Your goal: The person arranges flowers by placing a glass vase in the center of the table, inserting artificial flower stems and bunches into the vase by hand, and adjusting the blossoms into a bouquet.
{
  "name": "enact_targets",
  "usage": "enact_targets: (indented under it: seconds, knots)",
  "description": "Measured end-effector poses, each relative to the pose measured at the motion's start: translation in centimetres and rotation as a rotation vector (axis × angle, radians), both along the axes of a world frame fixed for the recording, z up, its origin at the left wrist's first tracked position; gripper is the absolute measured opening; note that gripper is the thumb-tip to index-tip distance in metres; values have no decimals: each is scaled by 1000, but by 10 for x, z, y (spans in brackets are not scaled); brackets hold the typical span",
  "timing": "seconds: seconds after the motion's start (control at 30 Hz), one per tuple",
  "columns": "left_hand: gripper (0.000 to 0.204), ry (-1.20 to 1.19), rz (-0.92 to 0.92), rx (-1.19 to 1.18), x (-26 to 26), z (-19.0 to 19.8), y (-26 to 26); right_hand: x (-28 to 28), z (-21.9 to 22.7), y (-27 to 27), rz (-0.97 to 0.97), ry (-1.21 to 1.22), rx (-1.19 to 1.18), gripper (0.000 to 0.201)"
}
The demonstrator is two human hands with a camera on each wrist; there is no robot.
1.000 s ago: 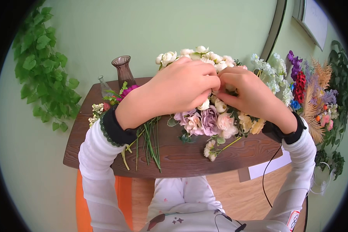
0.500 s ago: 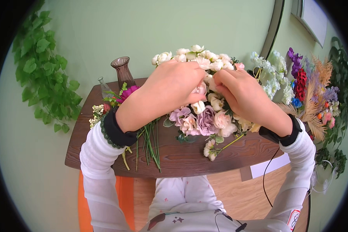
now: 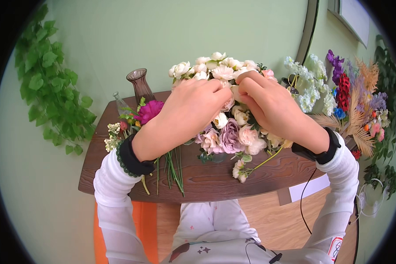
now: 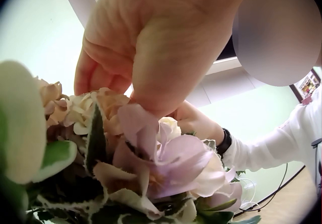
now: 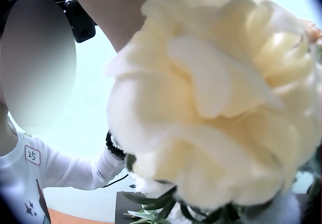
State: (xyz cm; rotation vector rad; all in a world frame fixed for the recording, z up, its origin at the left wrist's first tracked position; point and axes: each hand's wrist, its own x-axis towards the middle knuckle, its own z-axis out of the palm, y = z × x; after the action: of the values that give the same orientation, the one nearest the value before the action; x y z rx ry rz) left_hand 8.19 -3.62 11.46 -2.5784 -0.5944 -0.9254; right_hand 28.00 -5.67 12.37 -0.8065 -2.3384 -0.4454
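A full bouquet of white, cream, pink and mauve flowers (image 3: 231, 136) stands on the dark wooden table (image 3: 207, 176). My left hand (image 3: 193, 108) reaches over its left part, fingers bent down among the blooms; in the left wrist view the hand (image 4: 161, 48) hangs above a mauve flower (image 4: 176, 163), its fingertips partly hidden. From the right, my right hand (image 3: 273, 103) has curled fingers at the white blooms near the middle. What its fingertips touch is hidden. A large cream flower (image 5: 216, 98) fills most of the right wrist view.
A purple-tinted glass vase (image 3: 140, 84), a small clear bottle (image 3: 120, 102) and a magenta flower (image 3: 149, 111) with loose green stems (image 3: 176, 176) are at the left. A small cream sprig (image 3: 240, 170) lies in front. More flowers (image 3: 343, 97) stand at the right.
Both hands, together over the bouquet a second ago, are now slightly apart. The left has moved left and a little down. The whole head view has shifted slightly.
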Motion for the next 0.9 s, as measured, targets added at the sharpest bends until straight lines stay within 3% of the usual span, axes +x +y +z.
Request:
enact_targets:
  seconds: [0.3, 0.4, 0.57, 0.8, 0.87, 0.9]
  knots:
    - [7, -38, 24, 41, -2, -8, 2, 3, 1, -2, -16, -15, 7, 9]
    - [9, -95, -50, 61, -4, -9, 3, 3, 4, -3, 20, -27, -25, 8]
    - [14, -268, 25, -143, -10, -3, 5, 3, 11, -6, 4, 114, -120, 9]
    - [18, -175, -19, -223, -14, 8, 25, 7, 27, 20, 91, 158, -205, 18]
    - [19, -105, 36, -600, -12, 19, 20, 7, 32, 25, 89, 42, -258, 20]
    - [19, -106, 37, -598, -12, 19, 23, 7, 32, 25, 90, 41, -256, 20]
